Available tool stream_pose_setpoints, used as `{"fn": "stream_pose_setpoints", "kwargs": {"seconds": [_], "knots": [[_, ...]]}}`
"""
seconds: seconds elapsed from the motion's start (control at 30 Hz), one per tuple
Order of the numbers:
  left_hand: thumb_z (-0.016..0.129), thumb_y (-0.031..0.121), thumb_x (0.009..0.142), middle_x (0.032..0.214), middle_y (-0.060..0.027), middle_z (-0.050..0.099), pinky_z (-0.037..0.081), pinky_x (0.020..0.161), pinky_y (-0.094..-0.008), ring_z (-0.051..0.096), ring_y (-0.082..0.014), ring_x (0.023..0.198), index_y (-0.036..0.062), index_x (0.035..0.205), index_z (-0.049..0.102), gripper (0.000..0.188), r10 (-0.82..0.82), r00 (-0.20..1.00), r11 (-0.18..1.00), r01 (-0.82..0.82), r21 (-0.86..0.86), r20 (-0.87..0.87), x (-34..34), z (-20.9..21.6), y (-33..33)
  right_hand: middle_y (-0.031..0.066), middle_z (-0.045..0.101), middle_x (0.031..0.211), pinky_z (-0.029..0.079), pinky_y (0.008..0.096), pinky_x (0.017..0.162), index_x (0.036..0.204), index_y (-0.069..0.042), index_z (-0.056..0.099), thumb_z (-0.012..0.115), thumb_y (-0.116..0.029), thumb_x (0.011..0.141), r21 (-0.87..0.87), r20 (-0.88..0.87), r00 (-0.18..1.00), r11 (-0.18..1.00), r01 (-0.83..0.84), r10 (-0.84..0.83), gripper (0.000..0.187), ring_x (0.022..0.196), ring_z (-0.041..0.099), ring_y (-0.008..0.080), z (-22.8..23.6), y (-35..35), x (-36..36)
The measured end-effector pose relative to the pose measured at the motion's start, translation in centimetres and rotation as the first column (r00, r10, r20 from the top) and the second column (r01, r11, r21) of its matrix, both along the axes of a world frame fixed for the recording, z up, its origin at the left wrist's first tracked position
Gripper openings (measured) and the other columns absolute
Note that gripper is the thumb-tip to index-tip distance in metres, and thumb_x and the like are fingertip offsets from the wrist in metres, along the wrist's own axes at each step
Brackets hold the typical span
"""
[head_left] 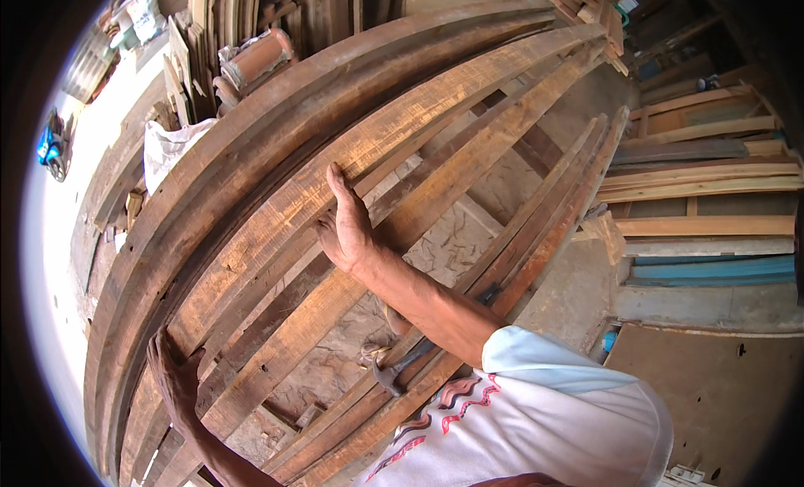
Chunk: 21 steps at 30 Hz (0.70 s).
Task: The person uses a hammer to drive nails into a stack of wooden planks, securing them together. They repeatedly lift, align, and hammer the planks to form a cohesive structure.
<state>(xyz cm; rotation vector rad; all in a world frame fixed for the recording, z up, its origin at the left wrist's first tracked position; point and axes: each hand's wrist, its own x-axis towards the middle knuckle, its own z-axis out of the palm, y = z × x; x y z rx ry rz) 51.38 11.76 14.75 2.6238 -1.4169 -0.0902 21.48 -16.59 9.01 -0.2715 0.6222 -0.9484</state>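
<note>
A long brown wooden beam [260, 236], with pale rough patches along its top face, runs from the lower left to the far right. My left hand [174, 378] spans its nearer end, fingers at the far edge and thumb apart on the near side. Farther along, my right hand [350, 227] holds the same beam, with straight fingers across the top and thumb at the near edge. How far the fingertips wrap round is hidden. Beside it lies another long plank [469, 164]. A claw hammer [389, 376] rests among the planks close to my body.
Two thick dark beams [243, 123] lie beyond the held one. Narrower reddish planks [536, 261] are on my side. Stacked boards [703, 185] fill the right. A white sack [172, 148] and a reddish-brown cylindrical object [260, 60] stand at the back left.
</note>
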Motion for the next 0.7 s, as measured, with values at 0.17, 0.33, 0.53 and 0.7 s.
{"fn": "stream_pose_setpoints", "kwargs": {"seconds": [0.17, 0.33, 0.53, 0.7], "knots": [[0.092, 0.017, 0.069, 0.135, -0.0168, 0.057, 0.045, 0.107, -0.0468, 0.053, -0.0369, 0.127, 0.0048, 0.146, 0.050, 0.088, 0.007, 1.000, 1.000, -0.007, 0.022, -0.014, 2.3, -0.6, 0.3, 0.0124, 0.036, 0.150, 0.032, 0.0465, 0.119, 0.162, -0.013, 0.025, 0.065, -0.059, 0.097, 0.022, -0.038, 0.999, 0.999, -0.035, 0.036, 0.089, 0.138, 0.038, 0.0266, -0.4, -0.3, 2.6], [0.092, 0.019, 0.068, 0.132, -0.0169, 0.058, 0.045, 0.105, -0.0477, 0.054, -0.0376, 0.125, 0.0046, 0.142, 0.053, 0.085, -0.017, 0.998, 0.999, 0.020, 0.047, -0.052, 1.9, -1.7, 0.2, 0.0121, 0.044, 0.145, 0.036, 0.0494, 0.115, 0.155, -0.013, 0.036, 0.066, -0.055, 0.098, 0.117, -0.061, 0.997, 0.993, -0.033, 0.040, 0.077, 0.133, 0.044, 0.0275, -1.8, 0.3, 2.4], [0.094, 0.024, 0.066, 0.134, -0.0163, 0.058, 0.045, 0.106, -0.0472, 0.053, -0.0372, 0.128, 0.0045, 0.141, 0.054, 0.087, -0.006, 0.995, 0.994, 0.016, 0.112, -0.096, 1.3, -2.3, 0.6, 0.0092, 0.049, 0.145, 0.037, 0.0555, 0.115, 0.151, -0.015, 0.042, 0.059, -0.050, 0.103, 0.188, 0.013, 1.000, 0.982, -0.028, 0.026, 0.062, 0.133, 0.049, 0.0294, -3.3, 0.8, 1.4], [0.092, 0.027, 0.069, 0.135, -0.0149, 0.057, 0.045, 0.107, -0.0465, 0.053, -0.0371, 0.127, 0.0070, 0.141, 0.054, 0.083, -0.069, 0.998, 0.998, 0.069, -0.004, 0.012, 3.2, -3.5, 0.1, 0.0201, 0.035, 0.155, 0.028, 0.0543, 0.123, 0.157, -0.008, 0.028, 0.060, -0.048, 0.103, 0.093, -0.044, 0.997, 0.994, -0.054, 0.058, 0.075, 0.144, 0.035, 0.0343, -2.0, -0.5, 2.8]]}}
